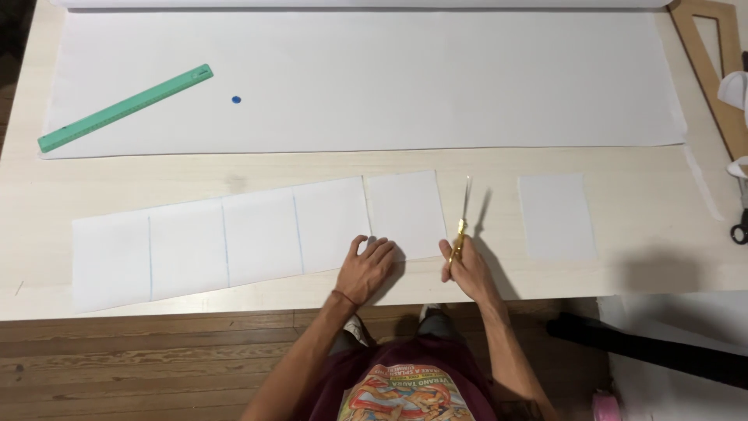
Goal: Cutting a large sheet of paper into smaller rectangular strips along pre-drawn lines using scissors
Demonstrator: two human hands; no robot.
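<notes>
Nearest, the left hand [366, 269] lies flat, fingers spread, on the long white strip [234, 238] with blue lines. Just right, the right hand [465, 269] grips gold scissors [463, 222], blades seemingly pressed together, beside the strip's right end.

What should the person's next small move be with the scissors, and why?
Probably bring the scissors to the blue line nearest the strip's right end and cut along it. The right hand holds them beside that end, the left hand pins the strip, and one cut piece already lies apart.
</notes>
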